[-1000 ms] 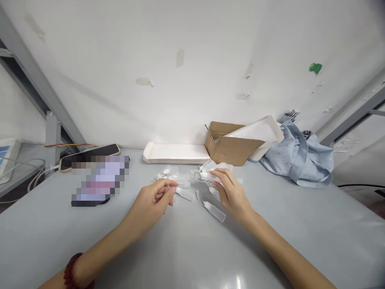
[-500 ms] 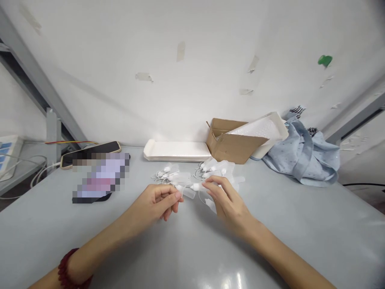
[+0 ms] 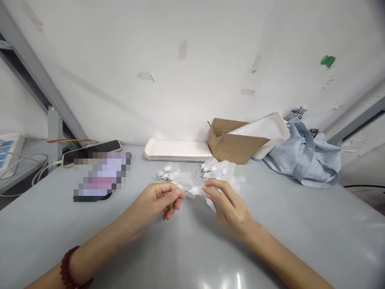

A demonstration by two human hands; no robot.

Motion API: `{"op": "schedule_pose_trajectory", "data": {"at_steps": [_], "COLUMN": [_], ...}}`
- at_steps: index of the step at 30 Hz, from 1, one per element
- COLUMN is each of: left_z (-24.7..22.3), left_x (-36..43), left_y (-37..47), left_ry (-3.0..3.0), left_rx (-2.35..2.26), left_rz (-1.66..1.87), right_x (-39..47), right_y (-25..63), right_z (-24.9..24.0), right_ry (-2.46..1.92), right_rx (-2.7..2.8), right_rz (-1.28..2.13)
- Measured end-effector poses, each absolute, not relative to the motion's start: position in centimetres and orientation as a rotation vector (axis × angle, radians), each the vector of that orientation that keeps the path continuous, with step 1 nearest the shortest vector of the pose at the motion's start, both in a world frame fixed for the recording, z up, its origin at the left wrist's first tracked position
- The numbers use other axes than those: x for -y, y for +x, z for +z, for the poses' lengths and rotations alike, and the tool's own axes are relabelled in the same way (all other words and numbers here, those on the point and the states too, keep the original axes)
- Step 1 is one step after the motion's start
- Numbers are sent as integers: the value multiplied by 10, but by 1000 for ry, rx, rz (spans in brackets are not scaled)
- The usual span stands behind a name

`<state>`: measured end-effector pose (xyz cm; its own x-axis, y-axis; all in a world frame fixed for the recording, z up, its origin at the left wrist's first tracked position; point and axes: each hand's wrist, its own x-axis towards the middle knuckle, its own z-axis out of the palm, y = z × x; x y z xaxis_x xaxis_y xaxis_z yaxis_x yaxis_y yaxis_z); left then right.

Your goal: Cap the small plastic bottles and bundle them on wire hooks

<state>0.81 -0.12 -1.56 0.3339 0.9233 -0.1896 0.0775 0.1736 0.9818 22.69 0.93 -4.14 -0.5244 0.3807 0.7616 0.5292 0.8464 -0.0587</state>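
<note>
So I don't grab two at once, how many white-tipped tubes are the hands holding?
1: the white-tipped tube is held by the right hand, its tip facing the left hand. Another could be hidden behind the fingers.

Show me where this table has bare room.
Free: the near table between left forearm and right forearm; its right, between right forearm and bag. Crowded: the middle, white pieces by left hand and right hand; the back, white stack and box.

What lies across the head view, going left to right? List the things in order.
White-and-blue boxy object, dark-screened phone in a tan case, left hand, small white tapered plastic piece, right hand, light blue fabric bag.
</note>
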Motion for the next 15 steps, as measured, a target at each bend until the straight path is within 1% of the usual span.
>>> {"op": "schedule_pose_trajectory", "data": {"at_steps": [15], "left_z": [-9], "left_x": [2], "left_y": [8], "left_ry": [1165], "left_rx": [-1021], "left_rz": [750], "right_x": [-7], "right_y": [226], "right_z": [-43], "right_ry": [-621], "right_rx": [2175], "right_rz": [-214]}}
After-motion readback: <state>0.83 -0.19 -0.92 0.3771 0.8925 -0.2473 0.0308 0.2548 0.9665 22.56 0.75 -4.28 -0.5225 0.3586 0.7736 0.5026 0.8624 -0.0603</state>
